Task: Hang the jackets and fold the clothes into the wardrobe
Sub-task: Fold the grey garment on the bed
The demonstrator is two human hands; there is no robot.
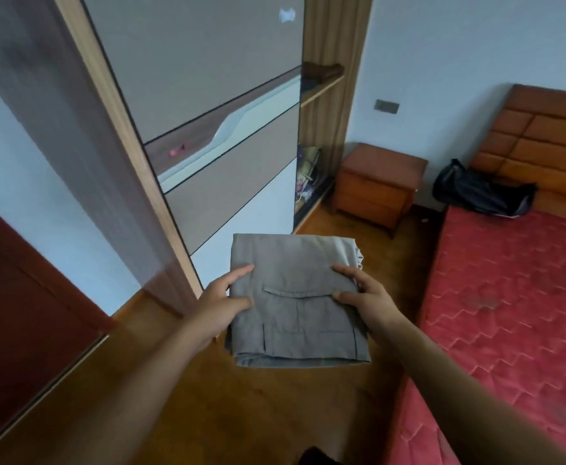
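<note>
At the far left stands one dark red door [23, 297], and beside it the wardrobe [207, 95], its sliding front closed across the near part. In front of that closed front, held in the air above the wooden floor [274, 414] and not inside the wardrobe, is one pair of folded grey trousers [295, 317] with one flap pocket facing up. The left grip [221, 303] pinches the bundle's left edge, with two digits lying on top and the others hidden beneath the cloth. The right grip [362, 293] pinches the right edge in the same way, two digits on top. Behind the trousers, the wardrobe's open end shows one shelf [321, 85] carrying one brown item, and a lower compartment with a jumble too blurred to count. Next comes one brown bedside cabinet [378, 182] against the wall, with one switch plate [387, 106] above it. At the right lies one bed [509, 313] with a red quilted cover and one padded headboard [543, 135]; one black bundle [479, 193] rests at its head end.
</note>
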